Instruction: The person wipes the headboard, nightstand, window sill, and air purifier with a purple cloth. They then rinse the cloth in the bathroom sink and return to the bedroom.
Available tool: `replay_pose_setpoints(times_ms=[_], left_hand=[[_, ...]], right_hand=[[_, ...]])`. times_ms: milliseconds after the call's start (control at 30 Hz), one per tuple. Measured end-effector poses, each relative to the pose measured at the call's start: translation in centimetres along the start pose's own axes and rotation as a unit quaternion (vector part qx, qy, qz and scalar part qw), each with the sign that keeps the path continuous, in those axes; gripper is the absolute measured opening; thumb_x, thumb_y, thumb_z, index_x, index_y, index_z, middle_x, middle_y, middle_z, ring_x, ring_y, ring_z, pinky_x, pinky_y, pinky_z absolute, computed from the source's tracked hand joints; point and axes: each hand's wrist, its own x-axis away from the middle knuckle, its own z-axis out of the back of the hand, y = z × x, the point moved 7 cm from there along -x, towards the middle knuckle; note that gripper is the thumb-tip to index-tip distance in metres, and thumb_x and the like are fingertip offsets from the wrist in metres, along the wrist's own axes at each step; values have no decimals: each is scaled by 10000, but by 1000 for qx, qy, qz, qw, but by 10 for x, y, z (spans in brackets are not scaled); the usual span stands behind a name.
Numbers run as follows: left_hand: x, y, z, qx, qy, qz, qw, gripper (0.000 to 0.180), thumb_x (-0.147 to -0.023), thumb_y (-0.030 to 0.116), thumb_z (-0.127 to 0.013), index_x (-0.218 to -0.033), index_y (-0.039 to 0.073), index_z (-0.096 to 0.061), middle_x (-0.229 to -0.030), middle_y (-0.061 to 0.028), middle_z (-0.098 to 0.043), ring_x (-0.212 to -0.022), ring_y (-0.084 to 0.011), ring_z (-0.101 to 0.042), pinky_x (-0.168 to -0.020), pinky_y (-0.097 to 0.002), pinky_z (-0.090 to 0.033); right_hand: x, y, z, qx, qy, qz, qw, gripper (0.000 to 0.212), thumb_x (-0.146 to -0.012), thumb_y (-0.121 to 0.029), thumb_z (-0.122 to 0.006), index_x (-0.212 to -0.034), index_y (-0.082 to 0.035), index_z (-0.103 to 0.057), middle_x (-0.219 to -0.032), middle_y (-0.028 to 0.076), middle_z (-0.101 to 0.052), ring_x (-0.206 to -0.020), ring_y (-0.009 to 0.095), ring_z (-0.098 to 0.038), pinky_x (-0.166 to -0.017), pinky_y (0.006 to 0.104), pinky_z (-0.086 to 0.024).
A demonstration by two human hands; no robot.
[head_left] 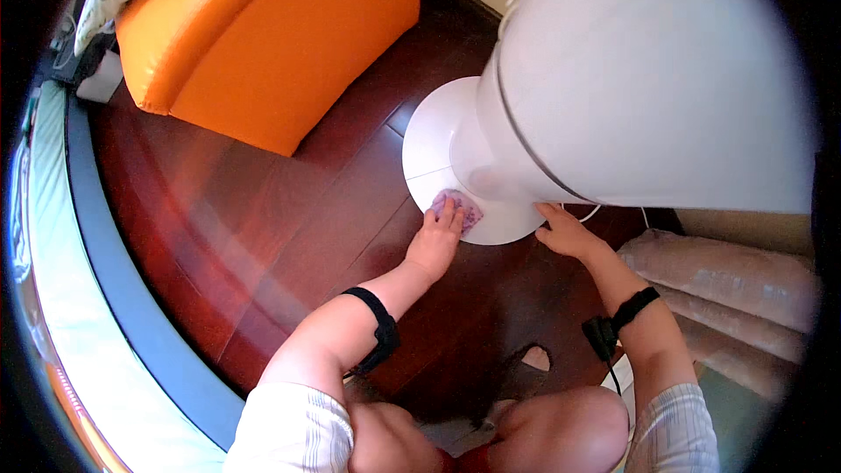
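Observation:
A tall white appliance (648, 79), its exact kind unclear, rises from a round white base (429, 136) on the floor. My left hand (435, 241) presses a crumpled purple patterned cloth (469, 213) flat against the near left part of the base, fingers bent over it. At the base's near right edge is my right hand (568, 235), index finger and thumb stretched apart and the fingertips at the rim. It holds no cloth, and its other fingers are partly hidden.
An orange padded seat (272, 44) stands at the far left on the dark red wood floor (263, 228). A pale bed edge (88, 298) curves along the left. White cord (592, 213) runs behind the base. Wrapped, stacked bundles (718, 280) lie at the right.

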Motion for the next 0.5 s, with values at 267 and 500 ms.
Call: replay_pose_setpoints(times_ms=[267,500], left_hand=[[-11,87,-44,-42,-43,-187,981,444,-849,92,-484,-1284,5,-514,-1373,-192,-457,-1225,-359,-450,-1035,-408,-358],[-35,93,-32,256,-47,-114,959,390,-788,11,-569,-1177,1,-599,-1093,-141,-655,-1001,-270,-640,-788,-400,-530]], right_hand=[[-3,0,-6,-56,41,106,992,710,-789,-40,-525,-1460,-22,-294,-1541,206,-211,-1427,323,-223,-1155,326,-234],[23,-31,-5,-124,109,180,970,657,-743,24,-534,-1385,-34,-410,-1460,219,-340,-1339,352,-370,-1090,365,-344]])
